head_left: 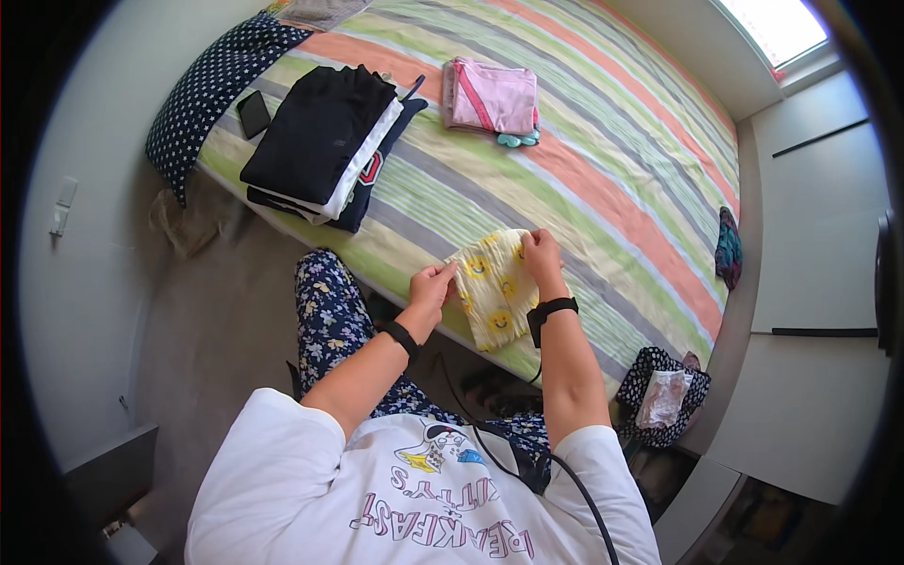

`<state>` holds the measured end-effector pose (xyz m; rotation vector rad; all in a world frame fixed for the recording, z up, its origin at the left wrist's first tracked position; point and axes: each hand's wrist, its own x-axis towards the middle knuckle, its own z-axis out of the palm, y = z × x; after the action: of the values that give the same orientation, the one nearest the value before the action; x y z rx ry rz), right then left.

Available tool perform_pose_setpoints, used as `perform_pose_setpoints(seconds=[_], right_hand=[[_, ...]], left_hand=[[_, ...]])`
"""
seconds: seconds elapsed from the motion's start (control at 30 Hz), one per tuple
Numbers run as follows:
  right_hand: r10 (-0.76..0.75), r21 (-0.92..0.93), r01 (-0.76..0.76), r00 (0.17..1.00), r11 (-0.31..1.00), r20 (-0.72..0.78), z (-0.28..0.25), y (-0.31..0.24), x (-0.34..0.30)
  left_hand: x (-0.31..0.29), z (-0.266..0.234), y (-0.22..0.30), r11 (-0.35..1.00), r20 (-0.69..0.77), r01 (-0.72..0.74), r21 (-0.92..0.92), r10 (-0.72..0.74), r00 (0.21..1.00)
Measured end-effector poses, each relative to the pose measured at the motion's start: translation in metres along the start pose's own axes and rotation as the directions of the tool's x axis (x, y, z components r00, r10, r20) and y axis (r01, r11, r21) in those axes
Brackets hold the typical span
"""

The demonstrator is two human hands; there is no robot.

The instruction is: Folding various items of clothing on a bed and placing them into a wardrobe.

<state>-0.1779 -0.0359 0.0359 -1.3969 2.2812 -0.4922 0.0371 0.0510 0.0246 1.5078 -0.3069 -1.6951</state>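
A small pale yellow garment (494, 301) with a smiley-face print is stretched between my hands, over the near edge of the bed. My left hand (433, 285) pinches its left upper edge. At its upper right corner, my right hand (542, 255) grips the cloth with closed fingers. The garment hangs down toward the bed's edge, and I cannot tell its exact kind. Beyond my left hand lies a tall stack of folded clothes (320, 132), black on top with white and navy below. Farther off sits a smaller folded pink pile (494, 94) with a teal piece under it.
The bed (603, 207) has a striped sheet. By the stack lie a dark phone (253, 114) and a navy star-print pillow (217, 89). A black-and-white dotted cloth (664, 395) lies at the bed's right corner, near white cabinets (810, 405). A black cable (574, 476) crosses my lap.
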Motion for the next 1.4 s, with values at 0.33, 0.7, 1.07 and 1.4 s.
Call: perform_pose_setpoints(seconds=[0.33, 0.7, 1.07, 1.4], right_hand=[[-0.167, 0.116, 0.192, 0.966, 0.974, -0.200, 0.005, 0.021, 0.021], [-0.442, -0.203, 0.411, 0.886, 0.889, -0.140, -0.026, 0.078, -0.034], [-0.454, -0.301, 0.364, 0.828, 0.881, -0.328, -0.031, 0.066, -0.041], [-0.345, -0.402, 0.228, 0.905, 0.887, -0.247, -0.037, 0.117, -0.075]], left_hand=[[0.001, 0.006, -0.006, 0.996, -0.049, -0.063, -0.070, 0.060, 0.997], [-0.032, 0.012, -0.032, 0.951, 0.169, -0.026, 0.307, -0.028, 0.985], [-0.046, 0.015, -0.033, 0.946, 0.176, 0.043, 0.321, -0.104, 0.979], [-0.059, 0.008, -0.050, 0.852, 0.306, 0.095, 0.516, -0.286, 0.908]])
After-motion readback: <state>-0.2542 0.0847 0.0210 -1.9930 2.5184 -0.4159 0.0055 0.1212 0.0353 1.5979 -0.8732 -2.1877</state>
